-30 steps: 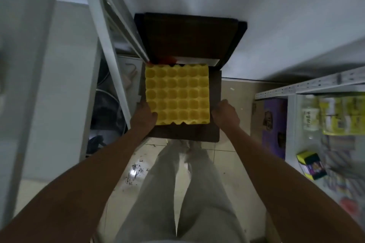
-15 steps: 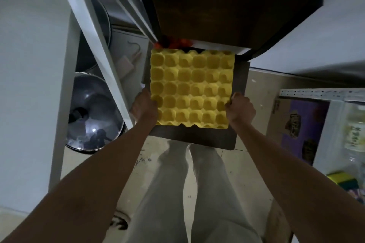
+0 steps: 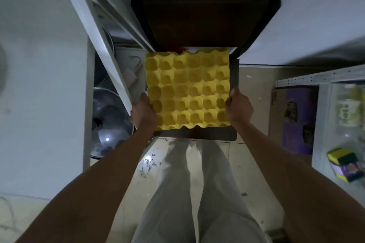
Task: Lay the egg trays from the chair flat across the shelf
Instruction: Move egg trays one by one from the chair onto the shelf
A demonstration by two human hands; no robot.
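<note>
Fingers of the left hand [image 3: 142,113] and right hand [image 3: 239,107] clasp opposite edges of the yellow egg tray [image 3: 187,89] over the dark chair [image 3: 205,23] seat. A white shelf post [image 3: 102,45] slants just left; a metal pot [image 3: 109,122] sits beyond it.

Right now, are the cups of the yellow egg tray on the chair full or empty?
Empty: every visible cup of the yellow moulded egg tray shows only bare yellow hollows, no eggs.

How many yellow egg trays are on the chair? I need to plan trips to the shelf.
1 visible: the yellow egg tray on the chair seat, held by the left hand and right hand. More may be nested beneath, unseen.
</note>
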